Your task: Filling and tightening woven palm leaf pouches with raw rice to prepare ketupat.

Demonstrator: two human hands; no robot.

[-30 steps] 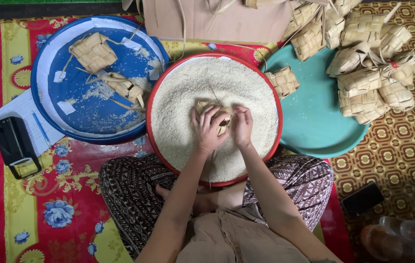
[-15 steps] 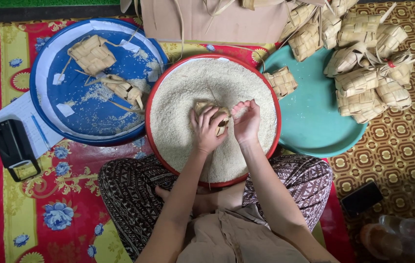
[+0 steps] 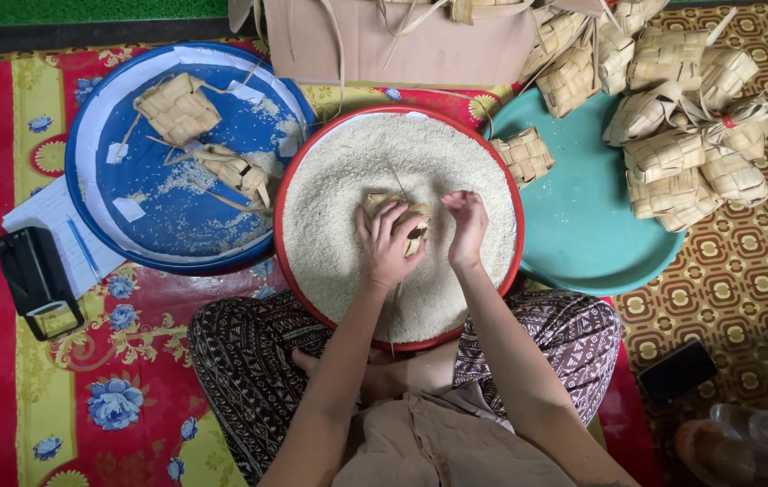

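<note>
Two hands over the red-rimmed rice tray (image 3: 286, 236). Left hand (image 3: 390, 245) has its grip closed around a woven palm-leaf pouch (image 3: 409, 219), held just above the rice. Right hand (image 3: 468, 225) is pinched, fingers bunched beside the pouch opening, apparently feeding rice in. Filling step, I'd judge. Next move needs the opening held wide and steady. Filled pouches (image 3: 681, 144) piled on the teal tray (image 3: 582, 234).
</note>
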